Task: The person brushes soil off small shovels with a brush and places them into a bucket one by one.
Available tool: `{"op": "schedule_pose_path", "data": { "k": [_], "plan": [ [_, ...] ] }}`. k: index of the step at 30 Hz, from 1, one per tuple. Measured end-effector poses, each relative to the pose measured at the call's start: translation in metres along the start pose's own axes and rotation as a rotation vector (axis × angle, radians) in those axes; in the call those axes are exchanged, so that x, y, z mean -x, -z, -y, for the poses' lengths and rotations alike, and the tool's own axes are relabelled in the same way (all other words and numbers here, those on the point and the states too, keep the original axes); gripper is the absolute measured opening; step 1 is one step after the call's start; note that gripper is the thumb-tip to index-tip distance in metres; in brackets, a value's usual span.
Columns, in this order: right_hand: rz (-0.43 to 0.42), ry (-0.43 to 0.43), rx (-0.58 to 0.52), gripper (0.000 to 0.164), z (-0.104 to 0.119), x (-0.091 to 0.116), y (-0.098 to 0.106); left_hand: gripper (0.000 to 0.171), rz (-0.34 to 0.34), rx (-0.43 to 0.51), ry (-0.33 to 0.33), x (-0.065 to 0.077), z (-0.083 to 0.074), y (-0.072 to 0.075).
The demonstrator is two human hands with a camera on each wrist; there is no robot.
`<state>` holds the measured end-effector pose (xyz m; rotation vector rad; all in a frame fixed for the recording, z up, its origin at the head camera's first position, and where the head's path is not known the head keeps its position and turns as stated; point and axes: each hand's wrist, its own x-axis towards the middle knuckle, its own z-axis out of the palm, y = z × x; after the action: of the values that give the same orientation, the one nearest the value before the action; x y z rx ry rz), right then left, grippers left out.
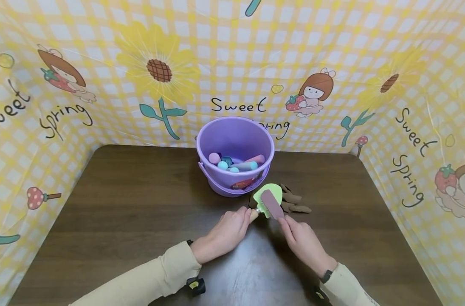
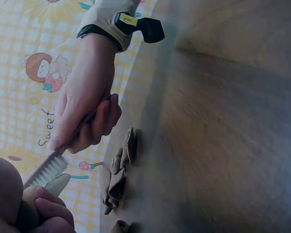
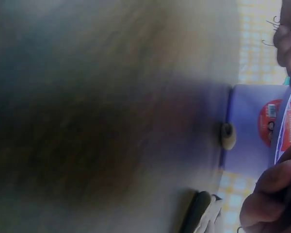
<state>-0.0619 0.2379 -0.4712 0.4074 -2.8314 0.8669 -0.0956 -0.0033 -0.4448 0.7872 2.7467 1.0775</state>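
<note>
In the head view my left hand (image 1: 226, 231) grips the pale wooden handle of a small garden trowel with a light green blade (image 1: 275, 190). A brush with a mauve back (image 1: 271, 203) is in my right hand (image 1: 306, 242), lying across the blade. Seen from the left wrist, the brush's white bristles (image 2: 52, 171) face the trowel, and the fingers of the right hand (image 2: 85, 109) curl round the brush handle. Brown gloves (image 1: 292, 198) lie on the table just behind and right of the blade, which partly hides them.
A purple bucket (image 1: 218, 185) stands behind the hands at the table's back, its handle hanging down in front. Inside are several tools with pink and turquoise handle ends (image 1: 222, 165). The brown wooden table (image 1: 140, 212) ends at a yellow checked cloth (image 1: 232, 51).
</note>
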Motion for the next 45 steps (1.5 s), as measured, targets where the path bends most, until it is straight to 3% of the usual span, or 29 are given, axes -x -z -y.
{"op": "schedule_pose_path", "data": {
  "k": [7, 9, 14, 16, 18, 24, 32, 39, 45],
  "plan": [
    [-0.02, -0.215, -0.011, 0.042, -0.005, -0.005, -0.001, 0.033, -0.001, -0.009, -0.011, 0.001, -0.002, 0.001],
    [-0.04, -0.18, -0.034, 0.039, -0.005, -0.002, -0.003, 0.033, 0.003, 0.002, -0.008, 0.002, -0.002, 0.0],
    [-0.093, 0.072, -0.058, 0.026, -0.004, 0.004, -0.012, 0.033, -0.018, 0.034, -0.006, 0.001, -0.003, -0.002],
    [-0.113, 0.101, -0.044, 0.025, -0.004, 0.004, -0.015, 0.033, -0.022, 0.041, -0.013, 0.001, -0.003, -0.002],
    [-0.118, 0.056, -0.029, 0.024, -0.005, 0.003, -0.015, 0.033, -0.017, 0.043, -0.022, 0.002, -0.003, -0.002],
    [-0.067, -0.198, 0.004, 0.041, -0.005, -0.007, 0.001, 0.032, 0.016, 0.024, -0.04, 0.004, -0.001, -0.001],
    [0.017, -0.073, -0.013, 0.034, 0.004, -0.01, 0.01, 0.027, -0.008, -0.034, -0.076, 0.005, -0.003, 0.002],
    [0.008, -0.236, -0.044, 0.048, -0.01, -0.02, 0.023, 0.027, -0.048, -0.09, -0.112, 0.008, -0.004, 0.002],
    [-0.031, -0.285, -0.069, 0.049, -0.016, -0.025, 0.04, 0.024, -0.099, -0.123, -0.156, 0.011, -0.012, 0.013]
  ]
}}
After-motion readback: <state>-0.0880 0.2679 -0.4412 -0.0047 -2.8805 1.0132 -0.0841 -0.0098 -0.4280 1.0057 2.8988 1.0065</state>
